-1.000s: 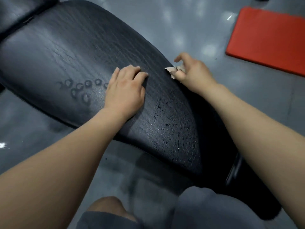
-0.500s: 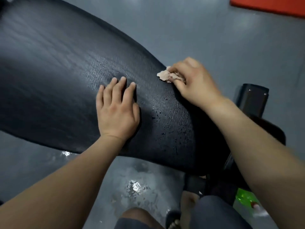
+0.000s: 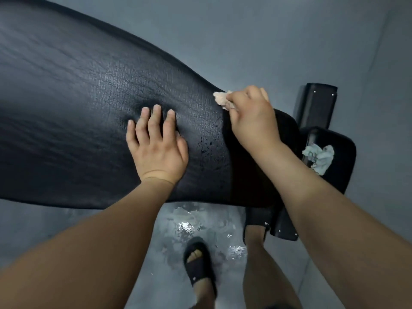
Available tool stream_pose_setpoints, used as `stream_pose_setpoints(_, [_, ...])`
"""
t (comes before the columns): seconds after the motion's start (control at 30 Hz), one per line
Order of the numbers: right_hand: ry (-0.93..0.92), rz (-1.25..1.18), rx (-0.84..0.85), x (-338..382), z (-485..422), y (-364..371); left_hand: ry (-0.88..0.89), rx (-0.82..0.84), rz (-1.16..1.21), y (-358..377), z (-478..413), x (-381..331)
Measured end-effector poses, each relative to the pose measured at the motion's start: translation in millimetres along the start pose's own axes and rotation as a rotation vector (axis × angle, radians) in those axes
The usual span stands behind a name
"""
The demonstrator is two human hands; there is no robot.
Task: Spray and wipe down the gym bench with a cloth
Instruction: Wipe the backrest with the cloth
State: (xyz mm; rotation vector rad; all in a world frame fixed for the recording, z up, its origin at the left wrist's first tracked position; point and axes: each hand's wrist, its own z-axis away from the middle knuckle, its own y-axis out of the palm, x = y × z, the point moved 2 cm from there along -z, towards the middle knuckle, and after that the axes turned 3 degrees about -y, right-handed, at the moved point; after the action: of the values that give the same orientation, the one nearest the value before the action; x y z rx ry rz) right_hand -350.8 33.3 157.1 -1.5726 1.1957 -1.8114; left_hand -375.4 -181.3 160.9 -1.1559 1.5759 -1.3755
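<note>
Surface (image 3: 66,108) fills the view. Left hand (image 3: 156,148) lies flat with fingers straight, denting the pad; I read that as bracing. Right hand (image 3: 254,121) pinches a wadded cloth (image 3: 223,100) at the far edge, likely heading for the droplets (image 3: 207,148) near the right end. Floor (image 3: 189,226) is wet underfoot, a slip risk. Spare rag (image 3: 318,158) sits on the seat (image 3: 343,175), clear of the wipe path.

- The bench pad (image 3: 78,108) is long, black, cracked vinyl. It runs from 10 o'clock towards 4 o'clock, with dark wet droplets near its narrow end.
- The pinkish cloth (image 3: 220,99) is a small crumpled wad at the pad's far edge, about 1 o'clock from centre, pinched by the right hand (image 3: 254,121).
- The pale blue cloth (image 3: 321,158) lies crumpled on the smaller seat pad (image 3: 343,166) at 3 o'clock.
</note>
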Motion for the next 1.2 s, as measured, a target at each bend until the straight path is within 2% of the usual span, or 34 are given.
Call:
stream_pose_setpoints(0.07, [-0.031, -0.021, 0.004, 13.4, 0.7, 3.0, -0.002, 0.005, 0.010, -0.7, 1.0, -0.2])
stream_pose_setpoints(0.23, [0.160, -0.002, -0.134, 12.7, 5.0, 7.2, 0.004, 0.007, 0.020, -1.0, 0.7, 0.0])
stream_pose_setpoints(0.47, [-0.041, -0.034, -0.052, 27.7, 37.9, 12.3, -0.001, 0.028, 0.053, 0.4, 2.2, 1.5])
stream_pose_setpoints(0.63, [0.092, 0.006, -0.189, 16.1, 15.3, 13.5, 0.004, -0.003, 0.041, 4.2, 1.6, 1.5])
stream_pose_setpoints(0.73, [0.109, -0.006, -0.252, 18.2, 25.1, 20.9, 0.003, -0.003, 0.026, 4.3, 1.1, 0.8])
stream_pose_setpoints(0.87, [0.086, -0.002, -0.187, 15.5, 30.3, 17.9, -0.002, -0.019, 0.021, 4.4, 1.3, 1.5])
stream_pose_setpoints(1.1, [0.015, -0.009, 0.031, 9.0, 25.3, 3.7, -0.010, -0.035, 0.000, 4.2, 2.2, -0.9])
stream_pose_setpoints(1.2, [-0.038, -0.088, 0.029, 2.5, 23.0, 0.7, -0.023, -0.038, -0.007, 3.6, 3.2, -1.2])
